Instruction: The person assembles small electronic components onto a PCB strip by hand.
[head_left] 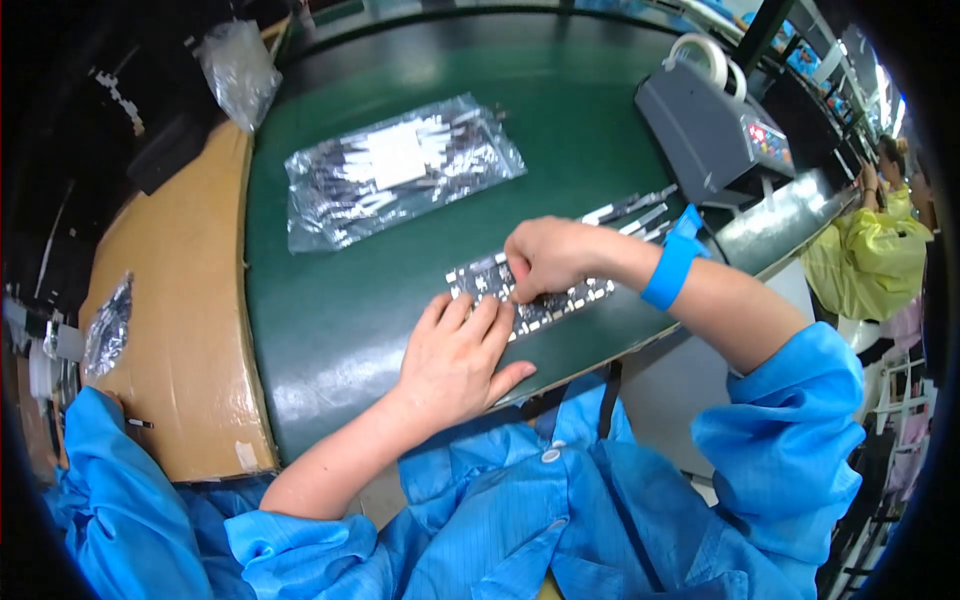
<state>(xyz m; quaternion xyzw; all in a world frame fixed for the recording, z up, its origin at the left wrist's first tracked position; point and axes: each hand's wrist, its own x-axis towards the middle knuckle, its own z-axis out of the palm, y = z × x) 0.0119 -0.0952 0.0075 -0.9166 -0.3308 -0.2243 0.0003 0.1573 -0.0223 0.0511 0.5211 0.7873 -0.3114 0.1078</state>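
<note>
A dark circuit board panel [572, 303] with rows of small white parts lies on the green mat [400, 290] in front of me. My left hand [452, 360] rests on its near left part, fingers stretched out and thumb spread toward the table edge. Over the middle of the panel, my right hand [552, 262] is bent down with thumb and fingers pinched together at the surface. Whatever the pinch holds, if anything, is hidden. A blue wrist strap [672, 275] circles my right wrist. Beyond that hand lie several narrow dark and white strips [640, 208].
A clear bag [400, 170] of dark and white strips lies farther back. At the back right stands a grey tape dispenser [700, 125] with white rolls. Cardboard [180, 310] borders the mat on the left, beside another person's blue sleeve [125, 500]. Someone in yellow [865, 260] is at right.
</note>
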